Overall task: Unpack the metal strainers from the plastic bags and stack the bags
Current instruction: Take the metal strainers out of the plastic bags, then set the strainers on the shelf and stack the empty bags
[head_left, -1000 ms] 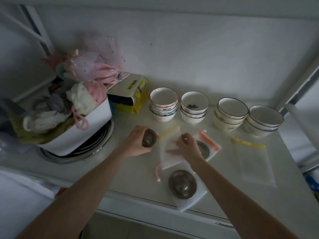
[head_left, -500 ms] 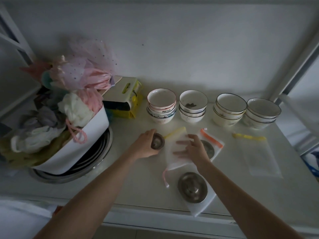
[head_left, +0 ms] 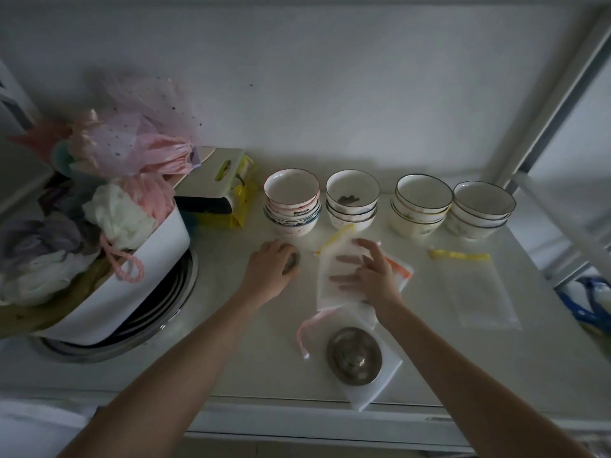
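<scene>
Strainer out, bag flattened mid-counter.
Left hand [head_left: 268, 272] cups small strainer [head_left: 292, 261]; right hand [head_left: 370, 276], spread, presses yellow-zip bag [head_left: 325, 272]. Risk: bagged large strainer [head_left: 354, 355] at countertop [head_left: 231, 342] front edge gets elbowed off.

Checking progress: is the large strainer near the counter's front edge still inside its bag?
No, the large strainer lies bare on top of a flat bag.
</scene>
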